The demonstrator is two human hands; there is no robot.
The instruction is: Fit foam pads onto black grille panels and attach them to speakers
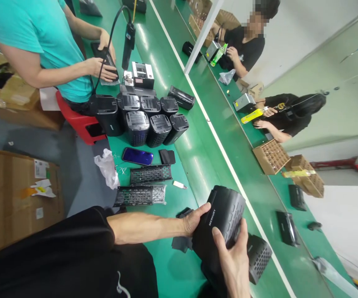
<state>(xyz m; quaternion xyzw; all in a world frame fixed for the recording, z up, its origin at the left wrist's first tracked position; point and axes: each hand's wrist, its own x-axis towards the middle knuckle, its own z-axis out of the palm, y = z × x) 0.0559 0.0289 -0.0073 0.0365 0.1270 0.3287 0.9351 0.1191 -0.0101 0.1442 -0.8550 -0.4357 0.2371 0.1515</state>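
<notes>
Both hands grip a black plastic housing (218, 215) marked MERKURY, held tilted above the green bench. My left hand (196, 217) wraps its near side, thumb on the front face near the lettering. My right hand (233, 248) clasps the opposite side, thumb on the face and fingers round the slotted edge. Below the housing lie some dark folded pieces (182, 244), partly hidden. A similar perforated black housing (258, 256) rests just beyond my right hand. Two slotted black panels, one upper panel (151, 174) and one lower panel (135, 195), lie on the bench to the left.
Several black housings (137, 124) stand grouped farther along the bench, near a phone (137, 156) and a plastic bag (107, 167). A co-worker in a turquoise shirt (39, 45) handles a black part. Others work across the belt (210, 136). A carton (20, 198) stands at left.
</notes>
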